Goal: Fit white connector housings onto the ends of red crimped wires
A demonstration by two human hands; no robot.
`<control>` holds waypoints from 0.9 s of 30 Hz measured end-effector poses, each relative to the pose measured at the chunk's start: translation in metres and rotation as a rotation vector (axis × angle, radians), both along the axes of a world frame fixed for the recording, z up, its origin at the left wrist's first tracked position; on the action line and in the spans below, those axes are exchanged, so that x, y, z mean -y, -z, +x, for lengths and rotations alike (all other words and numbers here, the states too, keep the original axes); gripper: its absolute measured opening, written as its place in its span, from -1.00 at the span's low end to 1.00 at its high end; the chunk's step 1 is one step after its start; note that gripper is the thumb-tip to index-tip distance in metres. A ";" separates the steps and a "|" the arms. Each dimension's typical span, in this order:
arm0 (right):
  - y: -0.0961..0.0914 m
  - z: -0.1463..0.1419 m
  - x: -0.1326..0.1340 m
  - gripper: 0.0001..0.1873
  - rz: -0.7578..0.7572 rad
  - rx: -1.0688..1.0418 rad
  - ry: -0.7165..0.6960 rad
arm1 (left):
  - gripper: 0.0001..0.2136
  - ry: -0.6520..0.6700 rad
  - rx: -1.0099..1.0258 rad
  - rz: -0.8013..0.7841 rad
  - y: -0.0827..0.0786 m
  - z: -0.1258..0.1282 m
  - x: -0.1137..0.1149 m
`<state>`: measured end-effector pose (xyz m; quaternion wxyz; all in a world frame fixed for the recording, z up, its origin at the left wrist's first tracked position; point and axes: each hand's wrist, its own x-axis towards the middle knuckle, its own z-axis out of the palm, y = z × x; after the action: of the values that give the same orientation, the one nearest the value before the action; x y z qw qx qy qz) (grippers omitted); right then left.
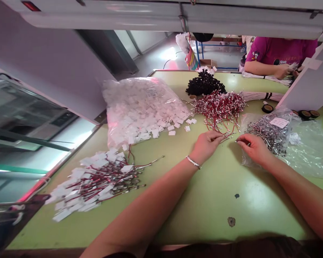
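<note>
1. A thin silver bracelet (193, 162) circles my left wrist, just behind my left hand (206, 145).
2. Below the bracelet, my forearms (150, 204) are bare of sleeves.
3. Farther below it, my clothing (231, 249) is dark.

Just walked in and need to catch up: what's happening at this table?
A person works at the green table. The left hand pinches at the near edge of the red wires; the right hand, fingertips together, rests on a bag of small metal parts. A pile of wires with white pieces attached lies at left. A co-worker opposite handles white wires.
</note>
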<state>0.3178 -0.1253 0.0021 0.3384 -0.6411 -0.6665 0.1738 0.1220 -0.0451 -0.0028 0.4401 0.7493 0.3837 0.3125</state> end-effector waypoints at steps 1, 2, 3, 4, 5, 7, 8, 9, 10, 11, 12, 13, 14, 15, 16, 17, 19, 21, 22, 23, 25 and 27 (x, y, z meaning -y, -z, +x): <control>-0.001 -0.005 0.002 -0.86 0.019 -0.040 0.001 | -0.79 0.003 0.054 -0.128 -0.001 -0.001 0.004; -0.002 -0.010 0.003 -0.87 0.041 -0.065 0.004 | -0.76 0.023 0.093 -0.244 -0.002 0.000 0.008; -0.003 -0.013 0.005 -0.87 0.063 -0.074 0.009 | -0.73 0.053 0.118 -0.331 -0.002 0.001 0.011; -0.004 -0.016 0.006 -0.87 0.089 -0.068 0.015 | -0.72 0.078 0.132 -0.379 -0.002 0.002 0.013; -0.004 -0.017 0.007 -0.87 0.116 -0.053 0.020 | -0.73 0.096 0.138 -0.390 -0.002 0.003 0.015; -0.005 -0.019 0.008 -0.88 0.159 -0.008 0.022 | -0.75 0.111 0.133 -0.353 -0.002 0.005 0.018; -0.005 -0.019 0.008 -0.89 0.168 0.016 0.010 | -0.75 0.123 0.123 -0.331 -0.001 0.006 0.018; -0.004 -0.019 0.008 -0.89 0.168 0.039 -0.009 | -0.75 0.134 0.113 -0.315 -0.001 0.006 0.018; -0.004 -0.019 0.008 -0.88 0.163 0.063 -0.035 | -0.74 0.139 0.106 -0.307 0.000 0.007 0.019; -0.004 -0.019 0.008 -0.88 0.158 0.087 -0.062 | -0.74 0.143 0.099 -0.309 0.001 0.006 0.019; -0.004 -0.020 0.009 -0.87 0.157 0.108 -0.080 | -0.75 0.143 0.095 -0.316 0.001 0.006 0.019; -0.004 -0.020 0.009 -0.86 0.164 0.122 -0.080 | -0.76 0.137 0.091 -0.327 0.001 0.006 0.018; -0.005 -0.020 0.010 -0.86 0.177 0.125 -0.065 | -0.76 0.129 0.089 -0.340 0.001 0.006 0.018; -0.005 -0.020 0.010 -0.86 0.190 0.120 -0.048 | -0.77 0.123 0.086 -0.348 0.001 0.006 0.018; -0.005 -0.019 0.010 -0.86 0.198 0.111 -0.040 | -0.78 0.121 0.082 -0.350 0.000 0.005 0.018; -0.005 -0.019 0.011 -0.86 0.201 0.103 -0.042 | -0.78 0.121 0.075 -0.348 0.000 0.005 0.017; -0.004 -0.019 0.011 -0.87 0.196 0.097 -0.075 | -0.79 0.132 0.062 -0.346 -0.002 0.005 0.017; -0.003 -0.019 0.011 -0.87 0.189 0.097 -0.098 | -0.80 0.160 0.052 -0.349 -0.004 0.004 0.018; -0.002 -0.019 0.012 -0.87 0.188 0.094 -0.100 | -0.79 0.177 0.050 -0.350 -0.004 0.004 0.018; -0.001 -0.019 0.012 -0.87 0.184 0.090 -0.103 | -0.79 0.193 0.051 -0.349 -0.005 0.004 0.018; -0.001 -0.020 0.013 -0.87 0.174 0.088 -0.102 | -0.79 0.213 0.058 -0.345 -0.005 0.004 0.018; -0.002 -0.020 0.014 -0.87 0.182 0.090 -0.058 | -0.79 0.203 0.062 -0.341 -0.005 0.003 0.018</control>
<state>0.2978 -0.1391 0.0039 0.3598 -0.5953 -0.7123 0.0933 0.1253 -0.0631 0.0026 0.6014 0.6889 0.3396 0.2198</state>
